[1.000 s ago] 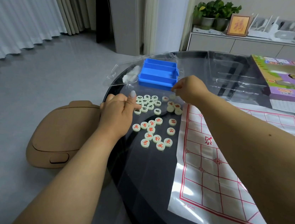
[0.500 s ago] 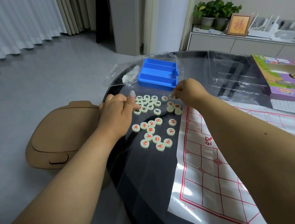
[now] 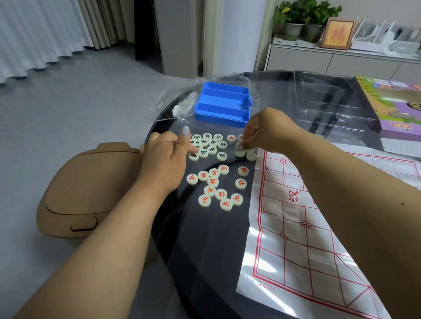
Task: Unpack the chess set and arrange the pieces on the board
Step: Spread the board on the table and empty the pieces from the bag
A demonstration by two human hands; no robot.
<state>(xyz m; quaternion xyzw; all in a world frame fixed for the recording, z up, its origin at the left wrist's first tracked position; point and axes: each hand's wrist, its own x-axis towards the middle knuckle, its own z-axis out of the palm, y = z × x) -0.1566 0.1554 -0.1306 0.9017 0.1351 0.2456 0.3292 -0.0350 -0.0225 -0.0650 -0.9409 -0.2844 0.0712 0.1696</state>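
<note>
Head view: on the dark round table (image 3: 220,240), cream xiangqi discs lie in two loose groups at centre frame. About eleven black-lettered pieces (image 3: 212,143) cluster beside the left hand (image 3: 164,159), whose thumb is raised while the other fingers curl over the table edge, holding nothing visible. Eleven red-lettered pieces (image 3: 217,184) lie just below them. The right hand (image 3: 263,128), fingers bent downward, pinches one disc (image 3: 240,145) above a few more pieces. One empty blue three-slot tray (image 3: 223,104) sits above centre. One red-lined paper board (image 3: 315,225) fills the right; one purple game box (image 3: 409,109) sits upper right.
</note>
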